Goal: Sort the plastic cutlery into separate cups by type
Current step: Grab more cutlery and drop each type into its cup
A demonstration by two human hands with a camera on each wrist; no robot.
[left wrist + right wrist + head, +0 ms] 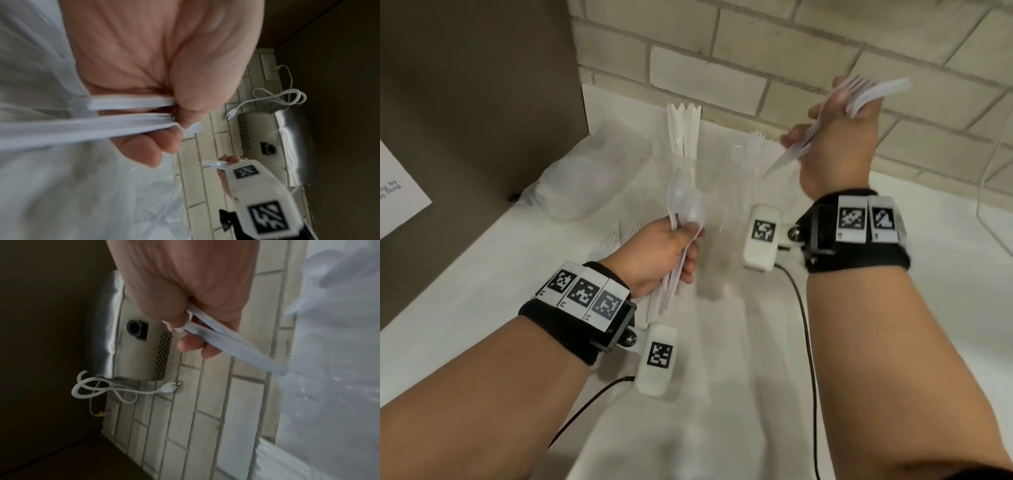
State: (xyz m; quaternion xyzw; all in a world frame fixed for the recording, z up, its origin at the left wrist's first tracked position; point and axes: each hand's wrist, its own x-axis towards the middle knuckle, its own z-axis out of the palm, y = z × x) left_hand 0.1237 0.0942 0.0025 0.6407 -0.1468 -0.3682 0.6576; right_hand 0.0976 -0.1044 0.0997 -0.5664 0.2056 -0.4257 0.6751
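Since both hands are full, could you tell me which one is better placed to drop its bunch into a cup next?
Probably left: the left hand grips spoons right beside the clear cup, while the right hand holds forks raised near the wall.

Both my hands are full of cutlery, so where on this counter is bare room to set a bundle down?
Bare counter lies right of the right hand's wristband, short of the clear container, and near the front edge between the forearms. The back is crowded: cup of knives, cup of forks, stacked tubs, loose forks beside the left hand.
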